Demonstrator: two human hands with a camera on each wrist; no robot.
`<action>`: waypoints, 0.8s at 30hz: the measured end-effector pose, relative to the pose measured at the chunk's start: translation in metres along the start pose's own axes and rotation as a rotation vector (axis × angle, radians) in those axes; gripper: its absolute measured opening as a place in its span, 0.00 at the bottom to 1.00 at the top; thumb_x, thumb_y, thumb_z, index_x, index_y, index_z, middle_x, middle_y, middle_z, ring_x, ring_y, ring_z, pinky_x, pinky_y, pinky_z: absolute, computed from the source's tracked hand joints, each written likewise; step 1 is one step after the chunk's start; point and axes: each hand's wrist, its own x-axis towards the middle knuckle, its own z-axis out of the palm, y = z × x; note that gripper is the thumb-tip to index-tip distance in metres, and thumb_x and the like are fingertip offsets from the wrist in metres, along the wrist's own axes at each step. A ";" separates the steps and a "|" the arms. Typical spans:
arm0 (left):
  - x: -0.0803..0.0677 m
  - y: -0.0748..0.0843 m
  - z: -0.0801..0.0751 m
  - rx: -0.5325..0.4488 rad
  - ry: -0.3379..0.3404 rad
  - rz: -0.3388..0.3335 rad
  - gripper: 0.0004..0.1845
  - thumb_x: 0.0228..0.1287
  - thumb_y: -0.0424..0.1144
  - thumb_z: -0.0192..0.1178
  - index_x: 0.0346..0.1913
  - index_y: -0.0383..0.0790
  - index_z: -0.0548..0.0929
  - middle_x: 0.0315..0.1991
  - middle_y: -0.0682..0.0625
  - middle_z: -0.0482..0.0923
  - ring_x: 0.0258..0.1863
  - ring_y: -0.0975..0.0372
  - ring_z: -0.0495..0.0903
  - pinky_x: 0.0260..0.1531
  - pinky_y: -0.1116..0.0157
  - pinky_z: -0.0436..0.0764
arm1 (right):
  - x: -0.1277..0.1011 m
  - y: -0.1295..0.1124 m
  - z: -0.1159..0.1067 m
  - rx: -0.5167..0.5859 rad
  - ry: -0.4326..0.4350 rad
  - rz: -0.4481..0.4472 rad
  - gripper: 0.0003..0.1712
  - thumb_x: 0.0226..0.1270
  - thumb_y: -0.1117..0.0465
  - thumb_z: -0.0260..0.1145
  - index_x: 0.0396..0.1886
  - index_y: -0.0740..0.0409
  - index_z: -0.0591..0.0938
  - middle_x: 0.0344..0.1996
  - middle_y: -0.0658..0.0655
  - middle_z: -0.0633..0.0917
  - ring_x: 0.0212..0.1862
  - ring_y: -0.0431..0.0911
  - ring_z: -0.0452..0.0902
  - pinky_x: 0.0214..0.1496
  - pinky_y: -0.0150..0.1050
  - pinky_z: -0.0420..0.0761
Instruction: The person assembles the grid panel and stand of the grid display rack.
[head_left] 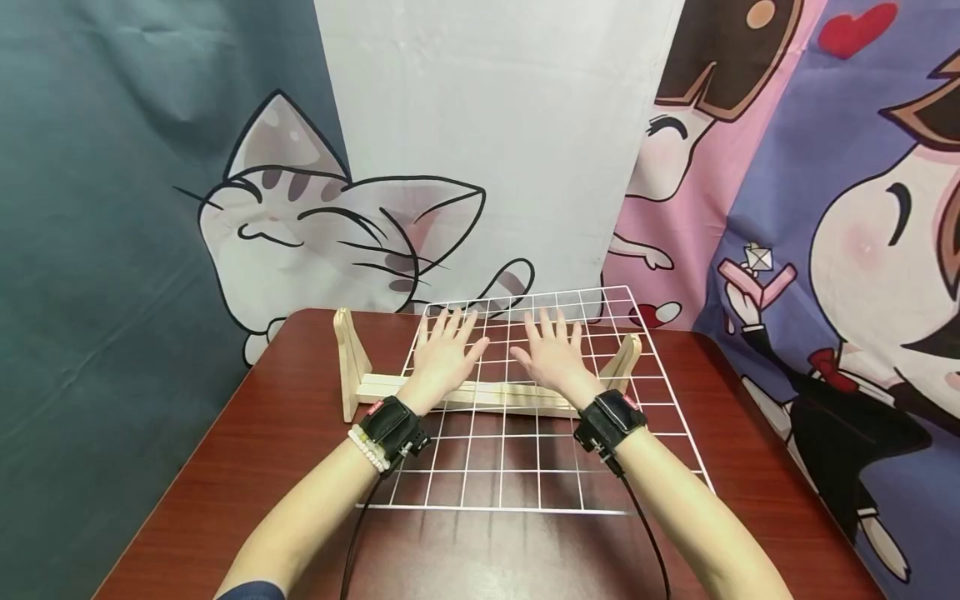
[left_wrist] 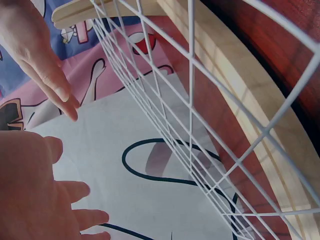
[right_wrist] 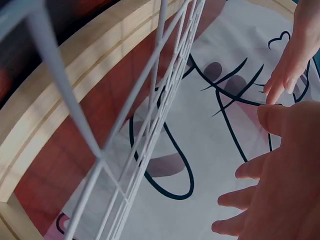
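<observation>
Reddish-brown tabletop [head_left: 210, 483] runs out past both sides of a white wire grid [head_left: 503, 436], the landmark for what follows. Nearest the wearer, a dark blue sleeve [head_left: 253, 592] stands well short of the grid's near edge. Over that edge come the forearms, with a beaded bracelet [head_left: 369, 450] beside the left wrist strap [head_left: 392, 423]. From this strap and the right wrist strap [head_left: 611, 418], thin cables hang back toward the wearer, probably so that they stay away from the fingers.

Above the grid, about midway between its sides and toward its far half, the left hand [head_left: 442, 358] and right hand [head_left: 557, 358] are held side by side. On each, the fingers are straight or lightly bent and spread apart, clamped on nothing. Both wrist views show a gap between hands and mesh, so neither seems to bear on it.

Beneath the grid, crossing it from side to side, lies the bar of a pale wooden stand [head_left: 489, 395]. Its left upright [head_left: 349, 367] rises just outside the grid's left edge; its right upright [head_left: 621, 363] shows through the mesh. This placing may let the wood prop up the wire, but whether they touch cannot be told.

Beyond the grid's far edge hangs a cartoon backdrop [head_left: 495, 100] with a smiling cat [head_left: 322, 242].
</observation>
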 end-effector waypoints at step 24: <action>-0.025 -0.047 0.004 -0.024 -0.045 -0.050 0.25 0.69 0.50 0.54 0.63 0.41 0.74 0.52 0.41 0.82 0.49 0.49 0.83 0.38 0.51 0.81 | -0.093 0.068 -0.091 0.110 0.013 -0.107 0.23 0.72 0.44 0.56 0.52 0.56 0.81 0.50 0.62 0.83 0.50 0.57 0.81 0.51 0.56 0.78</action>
